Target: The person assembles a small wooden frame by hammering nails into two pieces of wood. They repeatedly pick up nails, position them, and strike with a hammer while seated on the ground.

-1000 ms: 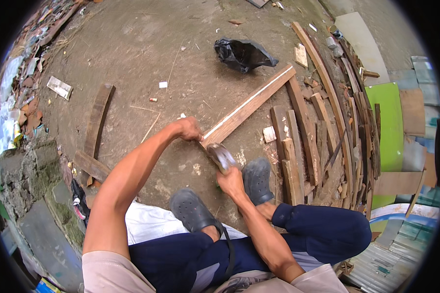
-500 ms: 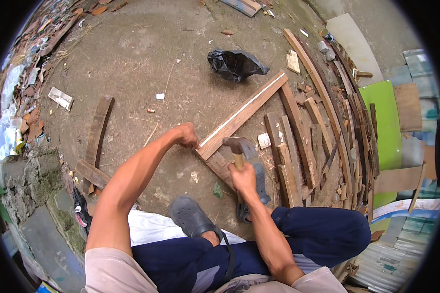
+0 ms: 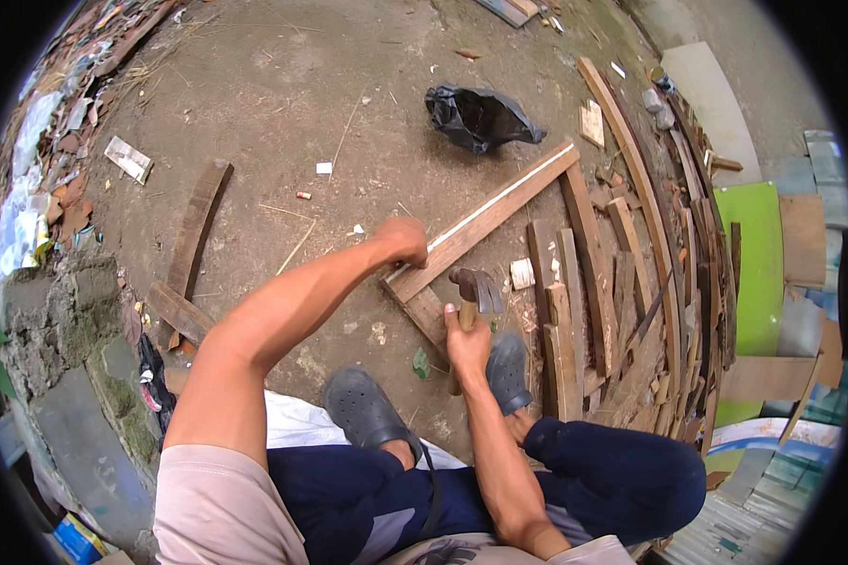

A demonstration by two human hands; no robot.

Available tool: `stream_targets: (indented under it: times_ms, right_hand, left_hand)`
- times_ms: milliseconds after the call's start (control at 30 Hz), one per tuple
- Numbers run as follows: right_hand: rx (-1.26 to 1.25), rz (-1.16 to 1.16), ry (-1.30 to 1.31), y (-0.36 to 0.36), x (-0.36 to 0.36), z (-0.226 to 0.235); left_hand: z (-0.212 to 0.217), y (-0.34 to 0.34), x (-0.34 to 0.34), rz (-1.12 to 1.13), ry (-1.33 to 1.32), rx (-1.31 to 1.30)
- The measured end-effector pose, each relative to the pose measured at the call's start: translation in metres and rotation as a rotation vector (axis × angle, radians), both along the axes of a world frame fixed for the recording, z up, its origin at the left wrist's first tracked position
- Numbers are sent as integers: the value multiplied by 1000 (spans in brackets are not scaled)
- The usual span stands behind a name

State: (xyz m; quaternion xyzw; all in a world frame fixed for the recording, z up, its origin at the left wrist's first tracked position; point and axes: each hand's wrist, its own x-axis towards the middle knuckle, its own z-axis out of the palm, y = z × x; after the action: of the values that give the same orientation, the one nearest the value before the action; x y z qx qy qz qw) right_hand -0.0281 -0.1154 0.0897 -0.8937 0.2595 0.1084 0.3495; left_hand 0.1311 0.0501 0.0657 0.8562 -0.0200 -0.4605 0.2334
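A wooden frame lies on the ground in front of me: a plank with a white strip along its edge (image 3: pixel 504 205) joins a second plank (image 3: pixel 426 318) at its near left corner and a third plank (image 3: pixel 591 273) at its far right end. My left hand (image 3: pixel 402 241) is closed at the plank near that left corner; whatever its fingers pinch is hidden. Wrapped around the handle of a claw hammer (image 3: pixel 478 290), my right hand (image 3: pixel 468 347) keeps the hammer's head raised just right of the corner.
A black plastic bag (image 3: pixel 481 118) lies beyond the frame. Several loose wood strips (image 3: pixel 631 179) are spread along the right, beside a green panel (image 3: pixel 749 273). Two wood pieces (image 3: pixel 198 226) rest at left near a rough block wall (image 3: pixel 57 339). My dark clogs (image 3: pixel 363 405) stand close by.
My left hand has moved right and a little farther away, from beside the corner to over the plank. The hammer has turned slightly in my right hand, staying near the corner.
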Motion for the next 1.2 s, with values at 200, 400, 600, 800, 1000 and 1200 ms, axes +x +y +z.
stream_targets:
  times_ms: [200, 400, 600, 800, 1000, 1200]
  right_hand:
    - [42, -66, 28, -6, 1, -11]
    - [-41, -92, 68, -28, -16, -54]
    - [-1, -55, 114, -22, -16, -41]
    - [3, -45, -76, -33, -31, -80]
    - [24, -30, -98, -31, -27, -78]
    - [121, 24, 151, -47, 3, -61]
  left_hand:
    - [-40, 3, 13, 170, 11, -164]
    - [-50, -31, 10, 316, -133, -396]
    - [-50, -40, 6, 245, -149, -385]
    - [-46, -45, 6, 224, -140, -302]
    - [-47, -48, -1, 174, -357, -204]
    - [-21, -56, -7, 137, -418, -75]
